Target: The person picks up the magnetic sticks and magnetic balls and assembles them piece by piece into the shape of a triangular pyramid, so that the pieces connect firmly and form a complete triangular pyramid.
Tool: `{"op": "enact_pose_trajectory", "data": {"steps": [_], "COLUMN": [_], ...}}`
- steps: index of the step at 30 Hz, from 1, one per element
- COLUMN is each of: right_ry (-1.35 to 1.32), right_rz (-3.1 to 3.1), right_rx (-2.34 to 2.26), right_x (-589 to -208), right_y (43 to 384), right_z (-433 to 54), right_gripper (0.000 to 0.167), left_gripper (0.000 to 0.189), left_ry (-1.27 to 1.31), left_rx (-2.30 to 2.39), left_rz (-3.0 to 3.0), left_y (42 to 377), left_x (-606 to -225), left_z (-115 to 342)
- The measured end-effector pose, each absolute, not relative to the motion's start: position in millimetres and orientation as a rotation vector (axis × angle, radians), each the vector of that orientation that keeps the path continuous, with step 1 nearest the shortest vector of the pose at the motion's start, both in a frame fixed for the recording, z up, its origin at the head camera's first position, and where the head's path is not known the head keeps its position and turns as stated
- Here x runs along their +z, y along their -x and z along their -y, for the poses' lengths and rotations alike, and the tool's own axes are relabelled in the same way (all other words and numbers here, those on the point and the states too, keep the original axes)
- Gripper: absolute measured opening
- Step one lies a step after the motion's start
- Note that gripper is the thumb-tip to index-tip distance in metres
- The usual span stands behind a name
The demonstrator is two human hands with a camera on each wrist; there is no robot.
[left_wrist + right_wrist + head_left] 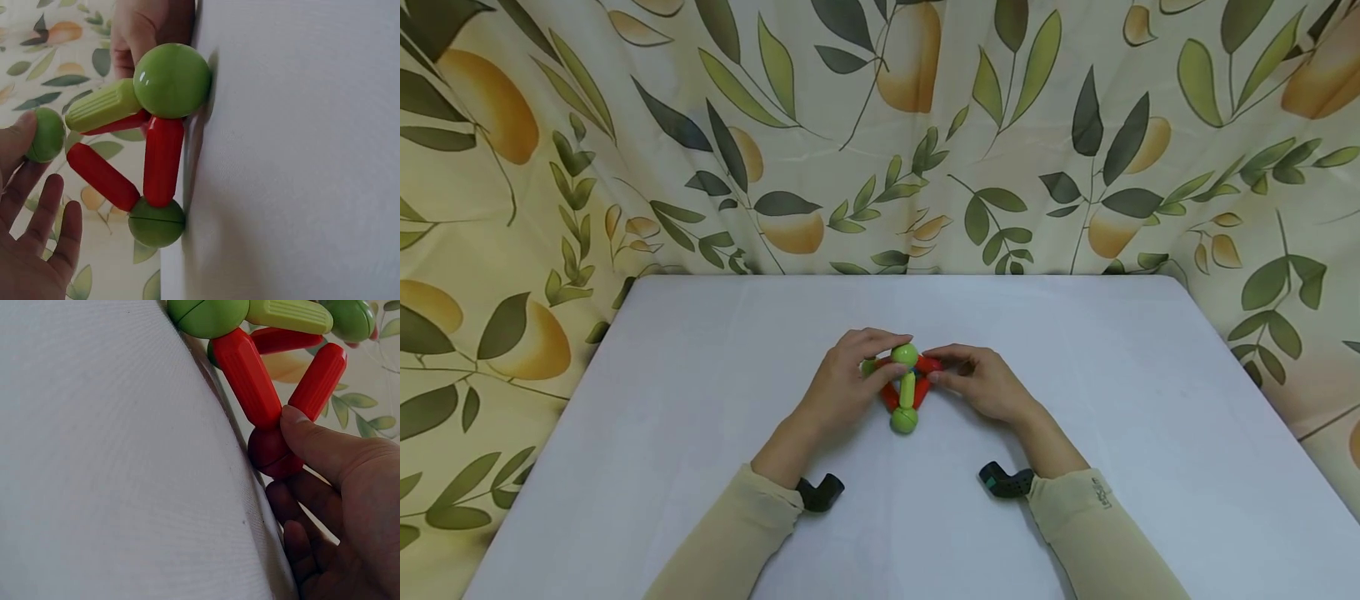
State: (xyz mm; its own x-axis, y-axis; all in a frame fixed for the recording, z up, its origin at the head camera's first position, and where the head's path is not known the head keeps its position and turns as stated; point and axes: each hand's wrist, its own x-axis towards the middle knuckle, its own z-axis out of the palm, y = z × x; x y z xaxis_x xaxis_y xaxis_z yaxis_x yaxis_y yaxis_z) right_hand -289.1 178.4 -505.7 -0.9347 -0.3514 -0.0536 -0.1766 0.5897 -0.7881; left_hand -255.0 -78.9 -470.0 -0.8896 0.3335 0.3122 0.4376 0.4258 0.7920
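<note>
A small magnetic-stick frame of balls and rods stands on the table, pyramid-like. My left hand [842, 379] pinches the green ball [905, 356] at its top between thumb and fingers. A yellow-green rod [907, 390] slopes from near that ball down to a front green ball [904, 420]. In the right wrist view, my right hand [369, 481] pinches a dark red ball [272, 452] at a lower corner, where two red rods meet. Another green ball [156, 222] forms a corner on the left, with a leaning red rod [103, 178] whose upper end sits close to the top ball.
A white-covered table [700, 333] lies under both forearms. Behind it hangs a curtain [880, 167] printed with leaves and fruit. Black wrist devices [822, 493] sit at both sleeve cuffs, just above the tabletop.
</note>
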Motion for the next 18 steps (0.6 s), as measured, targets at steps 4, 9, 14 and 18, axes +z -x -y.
{"op": "enact_pose_trajectory", "data": {"steps": [4,9,14,18], "right_ry": [0.437,0.449,0.462,0.460], "right_rz": [-2.621,-2.621,-2.624,-2.624], "right_rx": [-1.249,-1.244,-1.243,-1.244], "right_x": [-504.6,-505.3,-506.9,-506.6], "right_y": [288.6,289.6,289.8,289.3], "right_z": [-178.4,-176.8,-177.7,-178.6], "right_gripper": [0.033,0.034,0.035,0.035], "left_gripper": [0.039,0.045,0.062,0.057], "left_ry": [0.714,0.730,0.733,0.686], "left_rx": [-1.432,-1.401,-1.504,-1.617], "left_rz": [2.577,2.619,2.706,2.755], "left_y": [254.3,254.8,259.9,267.1], "left_x": [-471.1,-473.0,-476.1,-484.8], "left_z": [76.6,78.6,88.1,100.0]}}
